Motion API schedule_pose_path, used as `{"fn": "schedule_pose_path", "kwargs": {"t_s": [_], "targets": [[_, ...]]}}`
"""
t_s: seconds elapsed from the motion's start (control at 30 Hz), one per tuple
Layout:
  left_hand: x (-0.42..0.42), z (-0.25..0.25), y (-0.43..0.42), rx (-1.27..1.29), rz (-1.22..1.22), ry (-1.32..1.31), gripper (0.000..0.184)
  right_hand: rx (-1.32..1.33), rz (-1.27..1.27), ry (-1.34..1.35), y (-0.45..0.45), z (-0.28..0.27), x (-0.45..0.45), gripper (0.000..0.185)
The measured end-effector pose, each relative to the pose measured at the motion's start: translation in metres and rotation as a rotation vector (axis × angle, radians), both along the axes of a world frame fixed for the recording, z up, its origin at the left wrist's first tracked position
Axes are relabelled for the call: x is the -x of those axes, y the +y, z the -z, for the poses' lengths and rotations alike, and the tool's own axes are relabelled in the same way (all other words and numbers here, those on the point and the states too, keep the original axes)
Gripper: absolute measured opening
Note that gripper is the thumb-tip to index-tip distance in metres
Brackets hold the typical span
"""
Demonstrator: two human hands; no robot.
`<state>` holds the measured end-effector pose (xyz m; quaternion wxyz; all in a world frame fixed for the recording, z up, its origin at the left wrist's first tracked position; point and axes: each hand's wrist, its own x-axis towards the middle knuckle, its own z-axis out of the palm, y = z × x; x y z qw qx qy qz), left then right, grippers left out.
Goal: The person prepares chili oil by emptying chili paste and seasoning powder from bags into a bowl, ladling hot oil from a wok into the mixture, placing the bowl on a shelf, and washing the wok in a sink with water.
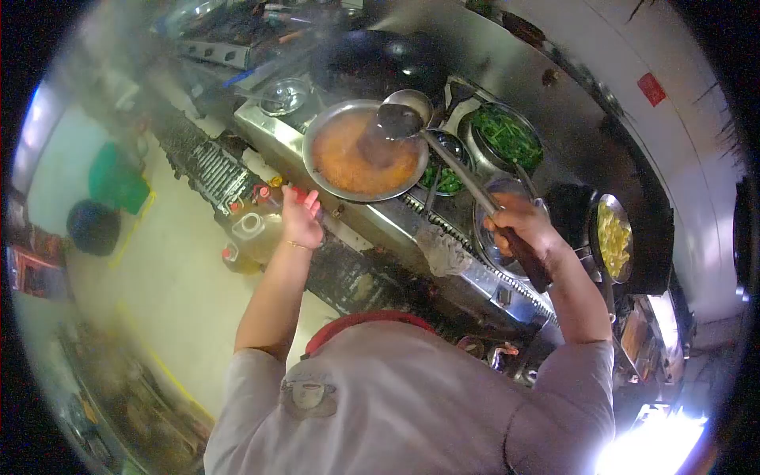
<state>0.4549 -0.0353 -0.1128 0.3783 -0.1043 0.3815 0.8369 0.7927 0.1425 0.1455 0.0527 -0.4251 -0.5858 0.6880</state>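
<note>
My right hand [524, 226] is closed round the dark grip of a long-handled ladle [463, 171]. The ladle's bowl hangs over a wide metal pan [313, 179] of orange-brown liquid [360, 162]. A small round metal bowl or strainer [418, 101] shows just behind it. Beside the pan's lower left rim is my left hand [303, 222], its fingers curled near something red that I cannot make out. Plastic jugs with red caps [249, 226] stand below that hand. Whether it touches the pan is unclear.
A large dark wok [380, 67] sits behind the pan. To the right are a pot of green vegetables [507, 134], a smaller bowl of greens [445, 180] and a pan of yellow food [613, 237]. A crumpled cloth [443, 250] lies on the stove's front edge.
</note>
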Motion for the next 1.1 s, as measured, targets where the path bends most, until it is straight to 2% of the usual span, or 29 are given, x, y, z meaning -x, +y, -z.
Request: {"fn": "schedule_pose_path", "kwargs": {"t_s": [0.03, 0.13, 0.33, 0.43, 0.47, 0.53, 0.63, 0.67, 0.77, 0.83, 0.93, 1.0, 1.1], "targets": [[0.002, -0.003, 0.005, 0.012, 0.021, 0.011, 0.057, -0.056, -0.017, -0.025, 0.000, 0.003, -0.002, 0.059], [-0.005, -0.008, 0.008, 0.008, 0.013, 0.014, 0.050, -0.120, -0.076, -0.016, 0.001, 0.014, -0.013, 0.062], [-0.010, -0.019, 0.001, -0.010, 0.075, -0.038, 0.051, -0.588, -0.370, -0.228, -0.004, 0.011, -0.021, 0.063], [-0.014, -0.026, 0.001, 0.003, 0.072, -0.017, 0.051, -0.992, -0.545, -0.183, 0.010, 0.037, -0.032, 0.063], [-0.012, -0.023, 0.001, -0.030, 0.092, -0.028, 0.049, -0.993, -0.550, -0.141, 0.013, 0.041, -0.034, 0.062], [-0.012, -0.026, -0.002, -0.095, 0.127, -0.051, 0.057, -0.994, -0.564, -0.057, 0.017, 0.044, -0.033, 0.061], [-0.024, -0.049, -0.001, -0.011, 0.107, -0.023, 0.065, -0.360, -0.373, -0.025, 0.026, 0.028, -0.020, 0.064], [-0.029, -0.057, 0.000, 0.003, 0.100, -0.032, 0.066, -0.198, -0.318, 0.100, 0.031, 0.024, -0.014, 0.061], [-0.037, -0.065, -0.001, -0.002, 0.095, -0.041, 0.069, 0.032, -0.064, 0.178, 0.055, 0.005, 0.010, 0.055], [-0.035, -0.058, -0.001, -0.073, 0.119, -0.018, 0.069, 0.103, -0.195, 0.265, 0.082, -0.005, 0.036, 0.039], [-0.031, -0.035, 0.001, -0.006, 0.017, -0.018, 0.064, -0.101, -0.167, 0.161, 0.133, 0.017, 0.081, 0.031], [-0.045, -0.062, 0.005, 0.023, -0.034, -0.042, 0.061, -0.239, -0.119, 0.063, 0.156, 0.028, 0.116, 0.029], [-0.043, -0.034, 0.001, -0.110, 0.076, 0.090, 0.077, -0.501, -0.142, -0.002, 0.217, 0.085, 0.162, 0.028]]}}
